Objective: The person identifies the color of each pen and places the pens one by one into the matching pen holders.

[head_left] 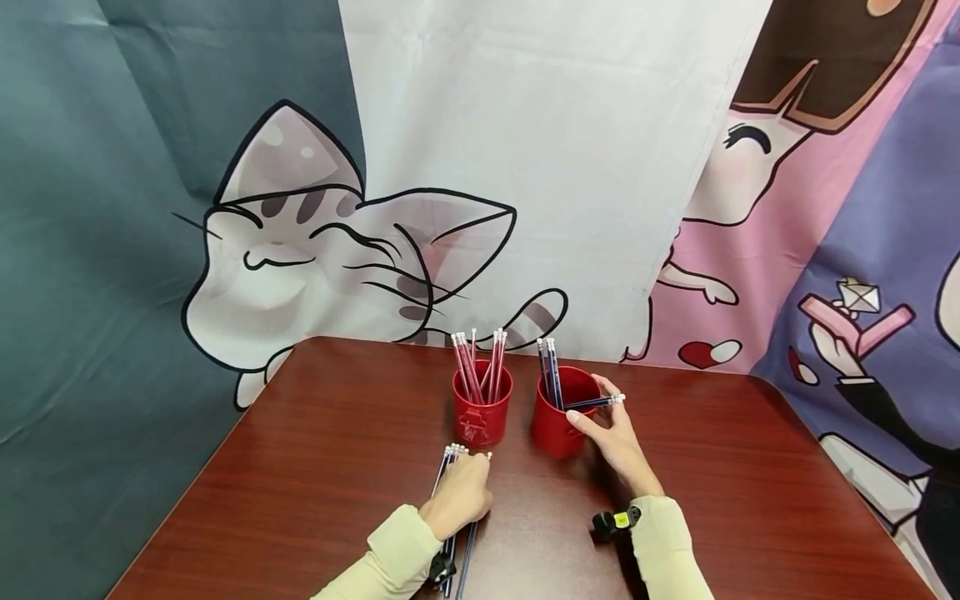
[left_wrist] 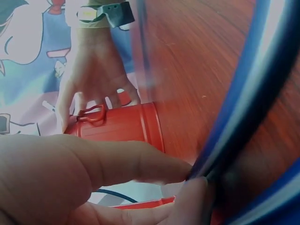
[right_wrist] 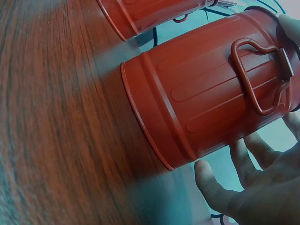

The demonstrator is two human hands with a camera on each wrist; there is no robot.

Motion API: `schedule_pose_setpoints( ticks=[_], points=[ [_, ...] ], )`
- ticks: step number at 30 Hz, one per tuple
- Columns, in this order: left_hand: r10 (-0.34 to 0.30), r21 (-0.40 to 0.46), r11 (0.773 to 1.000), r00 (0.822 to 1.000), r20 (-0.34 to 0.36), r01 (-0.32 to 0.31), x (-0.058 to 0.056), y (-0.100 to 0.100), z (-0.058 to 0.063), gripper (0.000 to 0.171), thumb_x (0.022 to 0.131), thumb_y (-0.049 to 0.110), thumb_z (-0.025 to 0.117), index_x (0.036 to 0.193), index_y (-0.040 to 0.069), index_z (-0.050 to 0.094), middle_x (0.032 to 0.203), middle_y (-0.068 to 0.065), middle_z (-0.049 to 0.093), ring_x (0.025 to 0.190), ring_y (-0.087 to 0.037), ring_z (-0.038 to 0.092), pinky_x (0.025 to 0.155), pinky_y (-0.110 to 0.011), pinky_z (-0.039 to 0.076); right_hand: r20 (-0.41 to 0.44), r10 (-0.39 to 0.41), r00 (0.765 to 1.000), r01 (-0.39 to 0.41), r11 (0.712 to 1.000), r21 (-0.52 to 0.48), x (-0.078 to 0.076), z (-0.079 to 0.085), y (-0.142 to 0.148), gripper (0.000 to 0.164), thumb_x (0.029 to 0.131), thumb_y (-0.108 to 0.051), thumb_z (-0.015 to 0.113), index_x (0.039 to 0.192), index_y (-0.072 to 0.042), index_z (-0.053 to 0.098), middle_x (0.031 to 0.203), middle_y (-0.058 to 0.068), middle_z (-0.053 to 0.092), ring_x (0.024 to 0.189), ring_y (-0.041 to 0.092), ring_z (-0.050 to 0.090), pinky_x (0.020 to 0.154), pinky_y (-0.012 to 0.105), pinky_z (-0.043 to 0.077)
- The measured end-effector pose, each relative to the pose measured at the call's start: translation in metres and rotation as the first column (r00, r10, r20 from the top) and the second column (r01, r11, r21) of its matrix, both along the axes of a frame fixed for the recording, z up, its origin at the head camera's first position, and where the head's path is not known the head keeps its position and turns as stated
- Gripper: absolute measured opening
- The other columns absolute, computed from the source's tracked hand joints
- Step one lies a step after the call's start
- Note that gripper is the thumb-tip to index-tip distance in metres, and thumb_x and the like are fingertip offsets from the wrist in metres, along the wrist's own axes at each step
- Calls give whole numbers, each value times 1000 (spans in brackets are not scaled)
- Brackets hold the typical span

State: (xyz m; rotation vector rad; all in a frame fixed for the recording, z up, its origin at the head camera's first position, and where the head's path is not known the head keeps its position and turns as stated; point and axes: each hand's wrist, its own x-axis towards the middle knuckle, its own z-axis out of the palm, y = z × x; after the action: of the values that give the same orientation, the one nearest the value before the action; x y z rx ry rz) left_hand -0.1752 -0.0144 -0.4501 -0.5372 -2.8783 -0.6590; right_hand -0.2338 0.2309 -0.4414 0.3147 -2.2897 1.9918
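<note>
My left hand (head_left: 459, 493) is low over the table, pinching a dark blue pencil (left_wrist: 243, 89) between thumb and finger. Other blue pencils (head_left: 448, 457) with white ends lie beneath and beside that hand, partly covered by it. With curled fingers and thumb, my right hand (head_left: 617, 442) holds a red bucket (head_left: 553, 432) by its side near the rim. The bucket stands upright, and its wire handle (right_wrist: 243, 79) faces the right wrist camera. Several blue pencils (head_left: 553, 375) stand in it; one blue pencil (head_left: 592, 402) leans across toward the right hand.
Left of the held bucket stands a second red bucket (head_left: 480, 423) with several pink pencils (head_left: 468, 375) in it. Both rest on a brown wooden table (head_left: 337, 433). A printed cloth (head_left: 555, 167) with cartoon figures hangs behind the table's far edge.
</note>
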Motion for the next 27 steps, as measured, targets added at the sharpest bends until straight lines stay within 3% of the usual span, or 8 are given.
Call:
schedule_pose_setpoints(
  ticks=[2, 5, 9, 11, 16, 21, 27],
  points=[
    [0, 22, 1000, 1000, 15, 0, -1, 1, 2, 20, 58, -1, 61, 53, 12, 46, 48, 0, 45, 47, -11, 37, 41, -27, 34, -3, 1, 1000, -1, 1000, -1, 0, 0, 1, 70, 84, -13, 65, 141, -13, 26, 140, 15, 36, 126, 34, 34, 100, 39, 34],
    [-9, 70, 997, 1000, 14, 8, -5, 2, 6, 19, 61, 3, 64, 58, 11, 47, 50, 1, 45, 48, -11, 38, 42, -27, 34, -5, 2, 1000, -2, 1000, 3, -1, 0, 0, 69, 84, -12, 65, 141, -12, 26, 140, 15, 37, 126, 34, 35, 94, 26, 38],
    [-45, 190, 981, 999, -13, 46, -10, 5, 17, 17, 65, 6, 65, 71, 9, 50, 57, 4, 44, 50, -9, 42, 45, -23, 36, -6, 3, 1000, -3, 1000, 5, 0, 1, 0, 69, 84, -12, 65, 141, -12, 27, 139, 15, 37, 125, 33, 36, 90, 18, 40],
    [-70, 265, 961, 997, -36, 78, -12, 7, 25, 16, 67, 5, 64, 77, 8, 52, 61, 4, 47, 53, -7, 44, 48, -21, 39, -5, 2, 1000, -2, 1000, 6, 0, 1, 0, 68, 84, -11, 65, 141, -12, 27, 139, 15, 38, 124, 32, 37, 89, 17, 40],
    [-125, 433, 887, 986, -107, 159, -21, 15, 46, 15, 72, 3, 60, 86, 6, 53, 70, -2, 56, 58, -7, 52, 55, -17, 46, -10, -1, 1000, 1, 1000, 4, 0, 1, 1, 69, 84, -11, 65, 141, -12, 27, 139, 15, 37, 125, 33, 36, 90, 18, 40],
    [-122, 508, 833, 969, -214, 217, -32, 24, 60, 19, 73, 2, 58, 91, 5, 53, 76, -4, 56, 64, -11, 56, 60, -16, 48, -9, -9, 1000, 9, 1000, 6, 0, -1, 1, 68, 84, -12, 65, 141, -13, 28, 139, 14, 38, 125, 32, 37, 93, 26, 39],
    [-102, 596, 762, 955, -277, 254, -44, 34, 81, 21, 78, 2, 58, 97, 5, 52, 83, -5, 54, 69, -11, 56, 60, -16, 50, -12, -9, 1000, 9, 1000, 10, -1, -2, 1, 68, 84, -12, 66, 141, -12, 28, 138, 14, 39, 123, 30, 38, 94, 27, 39]
  ],
)
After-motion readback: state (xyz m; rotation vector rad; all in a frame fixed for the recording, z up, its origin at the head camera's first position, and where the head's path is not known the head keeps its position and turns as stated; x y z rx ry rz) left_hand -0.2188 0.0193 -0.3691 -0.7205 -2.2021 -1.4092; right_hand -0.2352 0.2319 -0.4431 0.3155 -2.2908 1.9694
